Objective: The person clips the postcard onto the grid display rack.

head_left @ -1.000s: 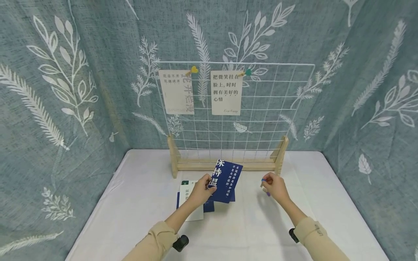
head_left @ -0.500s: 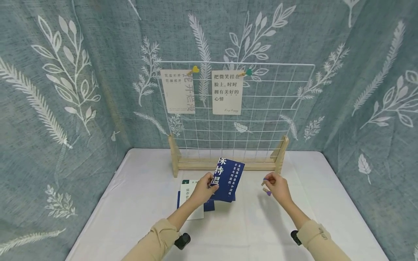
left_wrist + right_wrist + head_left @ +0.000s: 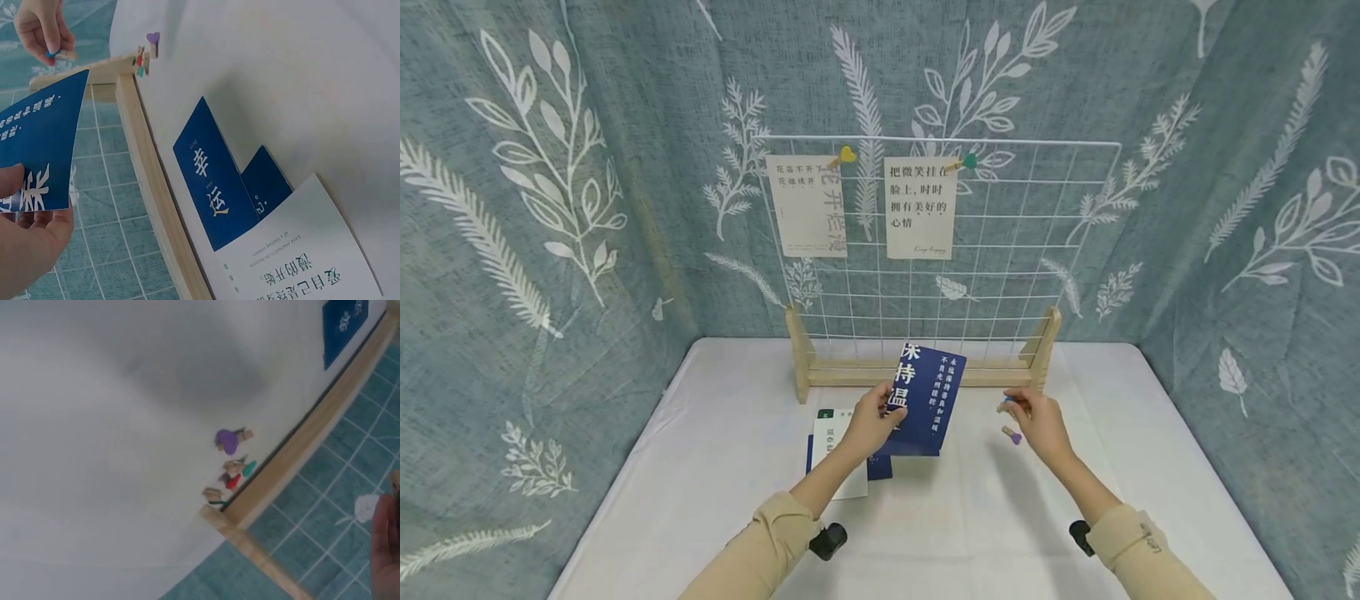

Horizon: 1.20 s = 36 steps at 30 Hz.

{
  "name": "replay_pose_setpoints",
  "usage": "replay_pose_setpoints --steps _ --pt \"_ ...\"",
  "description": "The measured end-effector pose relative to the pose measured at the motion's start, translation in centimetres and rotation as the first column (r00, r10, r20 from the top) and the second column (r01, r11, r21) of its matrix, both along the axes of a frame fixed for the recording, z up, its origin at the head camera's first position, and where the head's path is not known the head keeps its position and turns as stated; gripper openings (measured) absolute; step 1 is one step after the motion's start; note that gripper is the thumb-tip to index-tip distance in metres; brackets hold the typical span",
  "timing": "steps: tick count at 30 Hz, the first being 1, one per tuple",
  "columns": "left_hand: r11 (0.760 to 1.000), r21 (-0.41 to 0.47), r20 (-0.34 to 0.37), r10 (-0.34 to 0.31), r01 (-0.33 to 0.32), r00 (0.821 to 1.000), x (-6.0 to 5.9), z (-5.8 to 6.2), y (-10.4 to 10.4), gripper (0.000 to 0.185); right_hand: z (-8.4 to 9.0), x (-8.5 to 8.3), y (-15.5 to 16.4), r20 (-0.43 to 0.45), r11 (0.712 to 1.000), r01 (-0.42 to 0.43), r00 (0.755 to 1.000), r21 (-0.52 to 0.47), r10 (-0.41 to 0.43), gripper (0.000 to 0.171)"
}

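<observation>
My left hand point(image 3: 874, 422) pinches a dark blue card point(image 3: 925, 402) with white lettering by its left edge, thumb in front. The card is raised above the table before the wire grid. My right hand point(image 3: 1041, 423) pinches a small wooden clothespin point(image 3: 1004, 406) with a blue top, which the left wrist view shows between thumb and fingertips. Below that hand, a clothespin with a purple heart point(image 3: 1015, 437) lies on the table. More small clothespins point(image 3: 232, 481) with red and green tops lie by the stand's foot in the right wrist view.
A white wire grid point(image 3: 1000, 250) stands on wooden feet point(image 3: 797, 358) at the back. Two cards hang there, one under a yellow-heart clothespin point(image 3: 847, 155), one under a green clothespin point(image 3: 968, 162). White and blue cards point(image 3: 300, 250) overlap on the table at left.
My left hand has lifted the blue card slightly up toward the grid. The right hand has risen a little with the blue clothespin, away from the purple one left on the table.
</observation>
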<state>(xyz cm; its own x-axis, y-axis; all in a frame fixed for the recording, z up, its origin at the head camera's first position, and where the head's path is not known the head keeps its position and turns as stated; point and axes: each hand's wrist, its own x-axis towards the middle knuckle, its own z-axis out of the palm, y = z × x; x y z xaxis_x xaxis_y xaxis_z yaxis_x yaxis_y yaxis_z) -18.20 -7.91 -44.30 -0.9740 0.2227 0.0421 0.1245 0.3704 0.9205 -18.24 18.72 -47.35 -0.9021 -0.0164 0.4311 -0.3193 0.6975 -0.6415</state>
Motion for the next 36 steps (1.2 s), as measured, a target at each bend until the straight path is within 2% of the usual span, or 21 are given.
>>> replay_pose_setpoints --steps 6,10,18,21,25,26,28,32,33,36 --pt "1.000 0.020 -0.027 0.020 -0.019 0.999 -0.4 0.8 0.4 0.029 1.3 -0.1 -0.2 -0.079 0.999 -0.045 0.996 0.011 0.046 0.013" --pt "0.999 0.038 -0.051 0.008 -0.006 0.999 -0.8 1.3 0.7 0.026 2.5 -0.3 -0.1 -0.114 0.998 -0.065 0.991 0.014 0.066 0.012" --pt "0.999 0.040 -0.044 0.030 -0.029 0.999 -1.8 2.2 0.6 0.022 5.3 -0.6 -0.6 -0.031 0.999 -0.050 0.998 0.018 0.051 0.014" --pt "0.999 0.040 -0.046 0.024 -0.022 0.999 -1.8 2.6 0.6 0.022 5.7 -0.5 -0.6 -0.019 0.999 -0.045 0.999 0.017 0.045 0.014" --pt "0.999 0.049 -0.095 -0.009 0.014 0.995 -1.9 3.0 0.5 0.021 5.9 -0.4 -0.7 -0.028 0.999 -0.048 0.998 0.005 0.048 0.013" --pt "0.998 0.058 -0.130 -0.023 0.031 0.991 -2.0 2.9 0.5 0.021 5.9 -0.4 -0.6 -0.034 0.999 -0.050 0.998 0.000 0.050 0.013" --pt "0.997 0.060 -0.143 -0.038 0.047 0.989 -2.1 3.0 0.5 0.021 6.0 -0.3 -0.7 -0.044 0.999 -0.051 0.998 -0.011 0.050 0.014" --pt "0.998 0.043 -0.121 -0.034 0.039 0.992 -2.4 3.5 0.8 0.021 6.2 -0.2 -0.7 -0.064 0.998 -0.044 0.997 -0.032 0.042 0.015" --pt "0.999 0.029 -0.090 -0.022 0.024 0.996 -2.5 3.8 1.0 0.021 6.2 -0.2 -0.7 -0.069 0.998 -0.042 0.997 -0.038 0.039 0.015" --pt "1.000 0.016 -0.092 -0.008 0.010 0.996 -2.8 4.1 1.3 0.022 6.4 -0.2 -0.7 -0.087 0.998 -0.037 0.996 -0.048 0.033 0.015"
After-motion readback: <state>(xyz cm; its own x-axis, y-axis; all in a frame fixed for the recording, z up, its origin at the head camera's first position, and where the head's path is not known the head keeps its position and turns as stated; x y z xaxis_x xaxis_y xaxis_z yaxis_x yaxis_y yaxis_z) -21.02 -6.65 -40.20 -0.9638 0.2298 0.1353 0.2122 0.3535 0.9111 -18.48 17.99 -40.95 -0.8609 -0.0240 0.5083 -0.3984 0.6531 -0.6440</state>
